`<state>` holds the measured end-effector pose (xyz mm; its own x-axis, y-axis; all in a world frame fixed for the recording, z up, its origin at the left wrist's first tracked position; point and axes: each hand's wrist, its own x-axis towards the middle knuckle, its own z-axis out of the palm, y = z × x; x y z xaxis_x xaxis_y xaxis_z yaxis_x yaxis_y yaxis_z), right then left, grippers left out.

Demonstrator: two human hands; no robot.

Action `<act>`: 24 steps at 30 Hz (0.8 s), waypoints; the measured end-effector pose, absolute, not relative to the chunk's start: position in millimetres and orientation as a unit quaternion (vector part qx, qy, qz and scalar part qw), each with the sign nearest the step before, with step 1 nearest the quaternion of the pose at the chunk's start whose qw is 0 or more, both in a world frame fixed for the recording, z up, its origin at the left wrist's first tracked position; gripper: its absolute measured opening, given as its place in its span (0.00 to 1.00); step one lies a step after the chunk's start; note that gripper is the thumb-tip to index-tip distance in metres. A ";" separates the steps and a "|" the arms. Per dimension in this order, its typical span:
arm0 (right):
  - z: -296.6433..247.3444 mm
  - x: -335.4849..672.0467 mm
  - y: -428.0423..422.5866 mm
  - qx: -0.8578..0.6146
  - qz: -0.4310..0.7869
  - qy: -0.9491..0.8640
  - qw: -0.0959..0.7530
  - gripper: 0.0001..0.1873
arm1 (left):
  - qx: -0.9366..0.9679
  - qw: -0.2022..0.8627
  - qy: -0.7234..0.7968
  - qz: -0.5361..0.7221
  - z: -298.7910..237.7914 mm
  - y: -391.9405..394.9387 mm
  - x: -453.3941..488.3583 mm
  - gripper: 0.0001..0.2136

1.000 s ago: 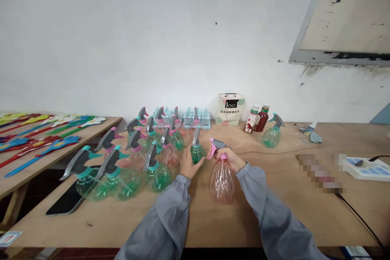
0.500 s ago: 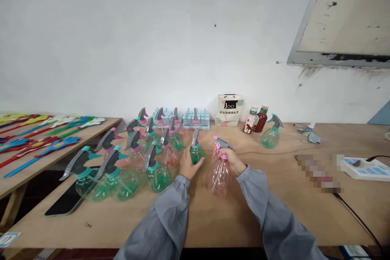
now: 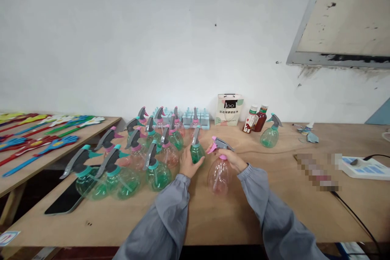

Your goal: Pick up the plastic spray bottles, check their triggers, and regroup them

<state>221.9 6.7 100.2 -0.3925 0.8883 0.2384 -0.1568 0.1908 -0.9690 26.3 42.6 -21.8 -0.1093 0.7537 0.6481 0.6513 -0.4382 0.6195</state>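
My right hand is closed around the neck of a clear pink spray bottle with a pink and grey trigger head; the bottle stands on the wooden table just in front of me. My left hand cups the side of a green spray bottle, the nearest of a group of several green and pink spray bottles standing to the left. Grey sleeves cover both forearms.
A black phone lies at the table's left front. At the back stand blue trays, a small paper bag, two drink bottles and a lone green spray bottle. A white device with a cable sits right. Coloured hand-shaped clappers cover the left table.
The pink bottle has shifted a little farther from me and slightly left, its trigger head turning. My left hand stays against the green bottle.
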 end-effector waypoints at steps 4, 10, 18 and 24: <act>97.1 225.4 8.8 -0.333 0.516 -0.614 0.495 0.05 | 0.663 0.044 0.531 0.526 -22.0 42.5 26.6 0.39; 95.6 245.0 6.0 -0.373 0.485 -0.605 0.510 0.06 | 0.663 0.052 0.526 0.529 -20.8 41.8 26.3 0.38; 94.2 347.6 -2.7 -0.522 0.316 -0.483 0.629 0.20 | 0.655 0.070 0.530 0.534 -12.9 35.6 29.8 0.37; 79.7 465.9 17.3 -0.599 0.067 -0.384 0.699 0.23 | 0.658 0.068 0.531 0.529 -15.8 37.6 29.4 0.37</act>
